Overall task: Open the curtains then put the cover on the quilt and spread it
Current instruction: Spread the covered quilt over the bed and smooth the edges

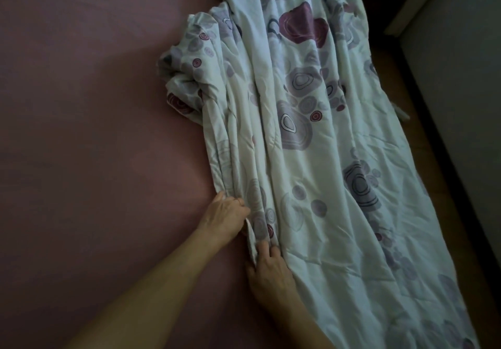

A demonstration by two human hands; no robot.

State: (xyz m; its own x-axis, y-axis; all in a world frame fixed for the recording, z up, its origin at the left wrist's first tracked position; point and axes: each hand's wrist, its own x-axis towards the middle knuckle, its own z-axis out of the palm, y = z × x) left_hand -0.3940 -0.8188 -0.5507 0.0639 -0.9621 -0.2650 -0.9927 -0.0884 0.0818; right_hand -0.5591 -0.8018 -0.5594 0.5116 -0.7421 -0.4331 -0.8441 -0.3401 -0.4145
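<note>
A white quilt cover [311, 137] printed with purple and maroon swirls lies bunched lengthwise on the right half of the bed, its folds running from the top of the view down to the lower right. Whether the quilt is inside it cannot be told. My left hand [226, 214] grips the gathered left edge of the cover, fingers curled into the folds. Just below it, my right hand [269, 272] pinches the same edge between thumb and fingers. Both forearms reach in from the bottom of the view.
A dusty-pink fitted sheet [95, 131] covers the mattress to the left of the cover. Along the right runs the dark bed frame [444, 164] with brown floor beside it, and a pale wall or cabinet [461, 50] stands beyond. The room is dim.
</note>
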